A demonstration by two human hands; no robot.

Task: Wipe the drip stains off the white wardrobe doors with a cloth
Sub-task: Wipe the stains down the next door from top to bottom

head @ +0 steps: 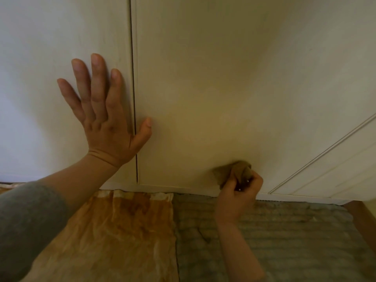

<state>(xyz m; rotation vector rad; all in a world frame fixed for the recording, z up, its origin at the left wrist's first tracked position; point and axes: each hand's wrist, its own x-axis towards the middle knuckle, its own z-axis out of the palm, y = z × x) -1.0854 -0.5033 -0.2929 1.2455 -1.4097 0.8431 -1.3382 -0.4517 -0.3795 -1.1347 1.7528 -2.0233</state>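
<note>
Two white wardrobe doors fill the view, the left door (pixel 50 58) and the right door (pixel 223 78), split by a dark vertical gap. My left hand (pixel 105 115) lies flat on the left door with fingers spread, its thumb reaching across the gap onto the right door. My right hand (pixel 238 198) grips a bunched brown cloth (pixel 232 173) and holds it against the lower part of the right door, just above its bottom edge. No drip stains show clearly on the doors.
Below the doors lie an orange-brown crinkled fabric (pixel 122 231) on the left and a grey ribbed blanket (pixel 284 241) on the right. A panelled white surface (pixel 335 169) angles away at the right. A brown edge (pixel 364 216) shows at far right.
</note>
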